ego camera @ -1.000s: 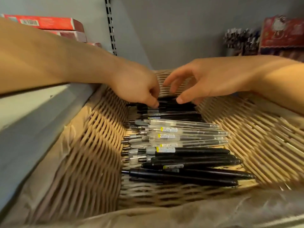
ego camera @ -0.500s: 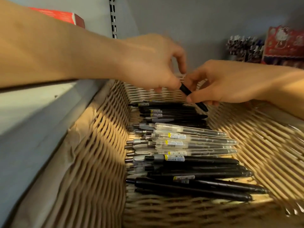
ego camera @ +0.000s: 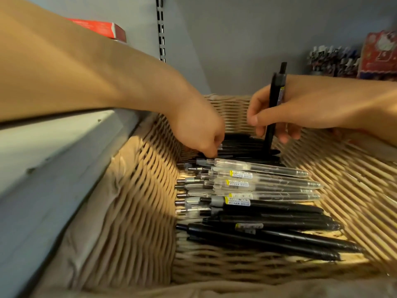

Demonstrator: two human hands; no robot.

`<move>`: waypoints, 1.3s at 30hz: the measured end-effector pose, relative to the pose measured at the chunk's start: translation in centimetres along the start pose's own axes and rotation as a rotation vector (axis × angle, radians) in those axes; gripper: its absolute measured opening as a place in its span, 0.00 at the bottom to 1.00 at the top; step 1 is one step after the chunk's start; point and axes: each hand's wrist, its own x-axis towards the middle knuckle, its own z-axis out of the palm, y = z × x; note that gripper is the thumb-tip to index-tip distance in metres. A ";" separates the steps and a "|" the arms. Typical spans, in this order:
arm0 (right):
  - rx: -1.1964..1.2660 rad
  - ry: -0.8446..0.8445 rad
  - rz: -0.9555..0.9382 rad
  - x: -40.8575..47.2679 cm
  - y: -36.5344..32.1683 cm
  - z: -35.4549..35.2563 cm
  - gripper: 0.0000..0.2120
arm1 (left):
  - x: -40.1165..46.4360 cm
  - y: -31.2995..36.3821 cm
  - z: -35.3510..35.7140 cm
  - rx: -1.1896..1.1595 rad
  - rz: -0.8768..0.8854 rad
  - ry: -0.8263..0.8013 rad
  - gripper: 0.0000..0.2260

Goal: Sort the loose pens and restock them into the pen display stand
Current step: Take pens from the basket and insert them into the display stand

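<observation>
A woven basket [ego camera: 139, 207] holds several pens laid side by side: black pens [ego camera: 268, 237] at the front, clear pens [ego camera: 257, 181] in the middle, more black ones at the back. My right hand [ego camera: 285, 112] holds one black pen [ego camera: 274, 108] upright, its tip down among the back pens. My left hand [ego camera: 199, 130] reaches down to the back left of the row, its fingertips curled onto the ends of the black pens there; what they hold is hidden.
A grey shelf edge [ego camera: 53, 168] runs along the basket's left. A red box [ego camera: 103, 29] sits at the upper left. At the back right stand a cluster of small clips or pens [ego camera: 330, 59] and a red printed package [ego camera: 380, 57].
My right hand has taken the black pen that both hands held and turned it upright. My left hand let go and dropped down to the back pens in the basket.
</observation>
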 end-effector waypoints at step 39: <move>-0.244 0.039 0.029 -0.7 -0.6 -0.3 0.08 | -0.4 -0.4 -0.4 -0.218 -0.019 -0.066 0.10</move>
